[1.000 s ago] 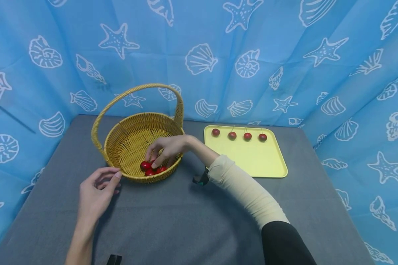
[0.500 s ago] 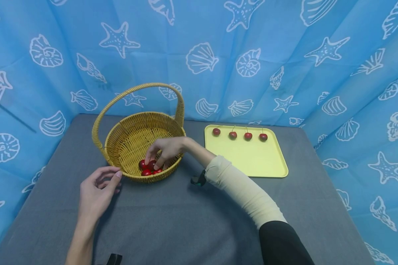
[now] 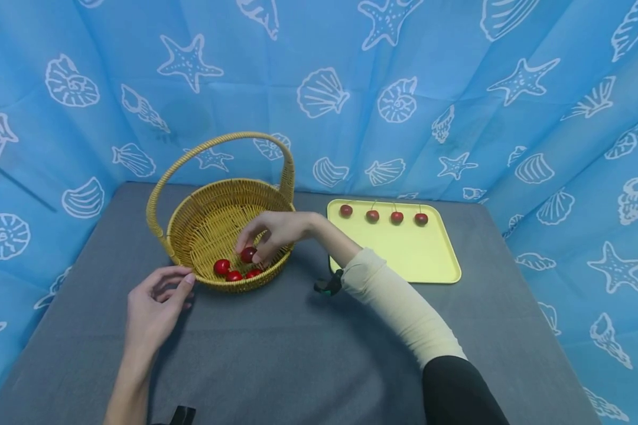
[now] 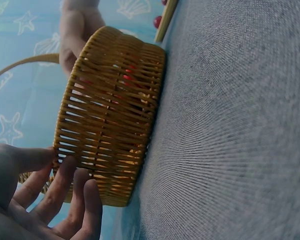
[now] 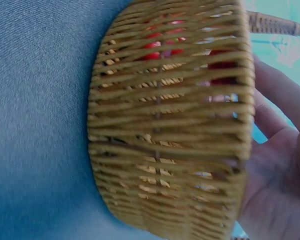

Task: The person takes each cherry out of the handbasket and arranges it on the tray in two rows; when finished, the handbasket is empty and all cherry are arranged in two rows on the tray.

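Note:
A round yellow wicker basket (image 3: 204,233) with a tall arched handle stands at the left of the table. My left hand (image 3: 156,304) pinches its near left rim between thumb and fingers, which the left wrist view shows close up at the rim (image 4: 70,100). Inside the basket, my right hand (image 3: 282,229) holds a dark red cherry (image 3: 248,255) between thumb and fingertips, raised a little over the others. Below it lie a cherry (image 3: 221,267) and two more near the front wall. In the right wrist view the basket's weave (image 5: 170,120) hides most of the fingers.
A pale yellow tray (image 3: 404,254) lies to the right, with several stemmed cherries (image 3: 372,216) in a row along its far edge. Grey cloth (image 3: 298,354) covers the table. A blue curtain (image 3: 351,147) with white shells and starfish hangs behind and at the sides.
My right hand has lifted one cherry slightly from the group in the basket. Another cherry has shifted left. My left hand has stayed at the rim.

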### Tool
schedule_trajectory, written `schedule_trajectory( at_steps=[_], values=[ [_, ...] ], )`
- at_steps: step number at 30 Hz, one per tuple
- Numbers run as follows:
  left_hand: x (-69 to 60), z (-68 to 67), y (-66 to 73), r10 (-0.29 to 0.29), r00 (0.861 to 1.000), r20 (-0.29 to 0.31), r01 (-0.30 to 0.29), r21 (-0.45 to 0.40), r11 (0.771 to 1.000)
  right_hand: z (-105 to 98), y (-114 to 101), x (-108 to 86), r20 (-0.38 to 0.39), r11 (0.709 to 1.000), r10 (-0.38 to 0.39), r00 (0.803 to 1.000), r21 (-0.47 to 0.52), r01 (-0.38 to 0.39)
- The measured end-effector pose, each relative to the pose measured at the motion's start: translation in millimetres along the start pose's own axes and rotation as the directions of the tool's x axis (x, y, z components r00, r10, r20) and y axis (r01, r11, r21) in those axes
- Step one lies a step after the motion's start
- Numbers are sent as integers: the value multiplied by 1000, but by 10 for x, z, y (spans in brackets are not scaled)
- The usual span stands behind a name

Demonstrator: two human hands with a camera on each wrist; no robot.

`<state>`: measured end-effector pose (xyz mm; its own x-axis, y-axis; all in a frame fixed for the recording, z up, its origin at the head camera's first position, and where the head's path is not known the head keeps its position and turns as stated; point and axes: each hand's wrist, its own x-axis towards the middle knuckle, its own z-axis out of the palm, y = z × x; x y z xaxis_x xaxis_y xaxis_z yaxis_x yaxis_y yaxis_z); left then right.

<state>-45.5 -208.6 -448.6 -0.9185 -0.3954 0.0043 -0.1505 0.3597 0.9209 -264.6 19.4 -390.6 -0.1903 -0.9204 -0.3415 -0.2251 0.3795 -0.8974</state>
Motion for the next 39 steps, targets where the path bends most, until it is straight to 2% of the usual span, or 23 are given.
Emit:
schedule_trajectory(
  at_steps=[6, 12, 22, 29, 35, 39],
  values=[
    [6, 0, -5, -11, 1000, -3, 11, 1, 1000, -85, -34, -218, -51, 998, -54, 997, -28, 53],
    [14, 2, -17, -28, 1000, 2, 28, 7, 1000, -187, -62, -488, -121, 995, -74, 990, -73, 65],
    [9, -3, -8, -18, 1000, 4, 18, 17, 1000, -351, 91, -1015, -233, 998, -36, 972, -50, 25],
    [3, -10, -20, 16, 1000, 9, -16, 1, 1000, -437, 331, -1373, -325, 1000, 15, 946, 15, -11],
    [-2, -1, -19, 12, 1000, -1, -12, -16, 1000, -465, 541, -1627, -420, 996, 80, 904, 11, -83],
    [0, 4, -15, 9, 1000, -5, -9, -6, 1000, -470, 692, -1748, -450, 991, 130, 883, 68, -112]
  ],
)
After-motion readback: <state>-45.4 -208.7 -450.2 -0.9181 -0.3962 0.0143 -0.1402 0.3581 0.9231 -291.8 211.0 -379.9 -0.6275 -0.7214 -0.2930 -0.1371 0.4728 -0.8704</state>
